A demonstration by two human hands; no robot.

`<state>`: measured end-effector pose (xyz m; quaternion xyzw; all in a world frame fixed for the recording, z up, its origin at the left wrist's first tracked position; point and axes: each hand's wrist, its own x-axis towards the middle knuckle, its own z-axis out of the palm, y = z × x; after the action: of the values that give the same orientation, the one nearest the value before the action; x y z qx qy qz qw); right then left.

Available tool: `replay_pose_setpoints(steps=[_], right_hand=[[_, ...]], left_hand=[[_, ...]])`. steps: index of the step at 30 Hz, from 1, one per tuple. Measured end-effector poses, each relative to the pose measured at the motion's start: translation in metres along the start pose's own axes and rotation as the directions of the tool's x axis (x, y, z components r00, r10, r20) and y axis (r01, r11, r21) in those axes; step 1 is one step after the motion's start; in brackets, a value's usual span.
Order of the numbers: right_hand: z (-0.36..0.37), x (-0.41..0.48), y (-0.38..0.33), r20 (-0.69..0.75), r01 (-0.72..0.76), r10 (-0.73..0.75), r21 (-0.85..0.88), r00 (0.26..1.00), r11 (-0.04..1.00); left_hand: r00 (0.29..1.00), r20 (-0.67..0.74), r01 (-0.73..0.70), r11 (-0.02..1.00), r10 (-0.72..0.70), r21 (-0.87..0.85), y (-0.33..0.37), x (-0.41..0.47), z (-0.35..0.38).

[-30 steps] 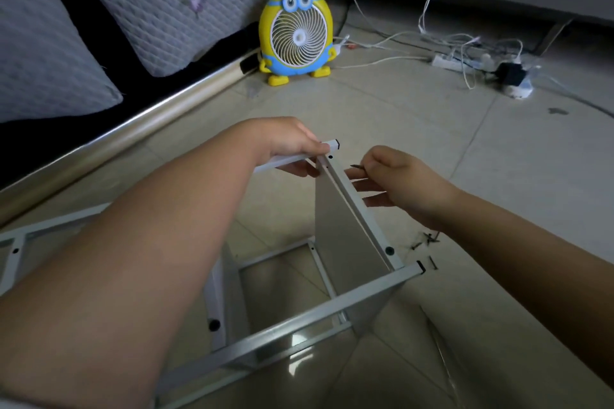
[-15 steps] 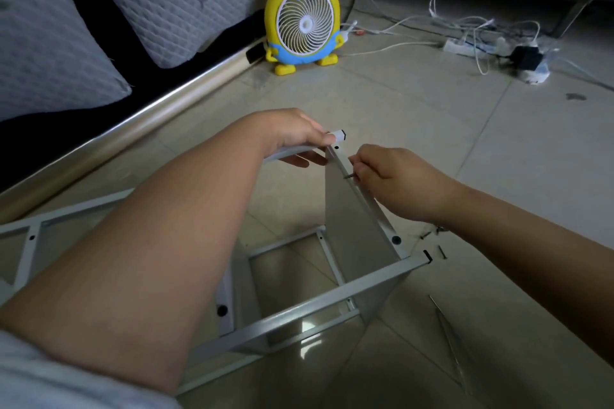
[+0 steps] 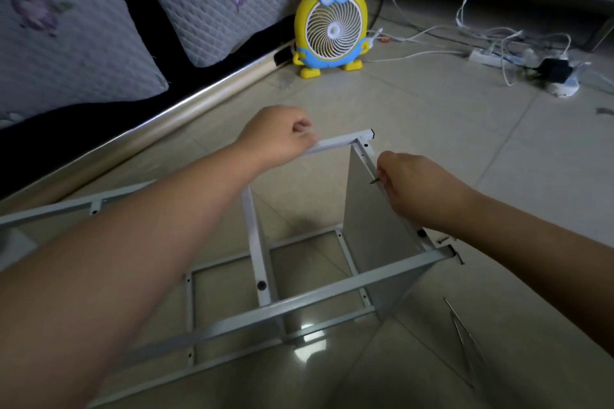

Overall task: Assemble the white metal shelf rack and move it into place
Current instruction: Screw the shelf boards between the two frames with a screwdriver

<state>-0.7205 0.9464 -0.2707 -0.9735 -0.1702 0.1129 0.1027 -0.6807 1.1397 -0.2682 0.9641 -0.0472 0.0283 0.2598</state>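
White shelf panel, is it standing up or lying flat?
Standing on edge: the white shelf panel runs vertically from the lower frame up to the top rail.

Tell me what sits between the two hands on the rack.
Head view: the rack's corner, where the white bar gripped by the left hand meets the panel edge; the right hand pinches a screw.
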Motion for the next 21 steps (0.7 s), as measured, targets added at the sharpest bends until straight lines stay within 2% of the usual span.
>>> replay_pose_setpoints(steps=[2, 4, 7, 12, 21], right_hand=[[-0.001, -0.001, -0.002, 0.011, -0.011, 0.012, -0.006, 1.000, 1.000], [-0.002, -0.001, -0.004, 0.007, -0.014, 0.014, -0.009, 1.000, 1.000], [0.002, -0.003, -0.009, 0.000, -0.001, 0.001, -0.005, 1.000, 1.000], [0.006, -0.007, -0.013, -0.011, -0.038, 0.037, -0.034, 0.999, 0.999], [0.005, -0.009, -0.012, -0.024, -0.041, 0.040, -0.065, 0.999, 0.997]], left_hand=[[0.995, 0.098, -0.025, 0.943, -0.008, 0.332, -0.018, -0.024, -0.011], [0.988, 0.130, 0.014, 0.892, -0.081, 0.453, -0.033, -0.045, -0.013], [0.974, 0.132, 0.102, 0.881, -0.182, 0.461, -0.037, -0.056, -0.014], [0.888, 0.330, 0.120, 0.853, -0.322, 0.509, -0.024, -0.040, -0.016], [0.901, 0.248, 0.155, 0.797, -0.357, 0.583, -0.014, -0.044, -0.010]])
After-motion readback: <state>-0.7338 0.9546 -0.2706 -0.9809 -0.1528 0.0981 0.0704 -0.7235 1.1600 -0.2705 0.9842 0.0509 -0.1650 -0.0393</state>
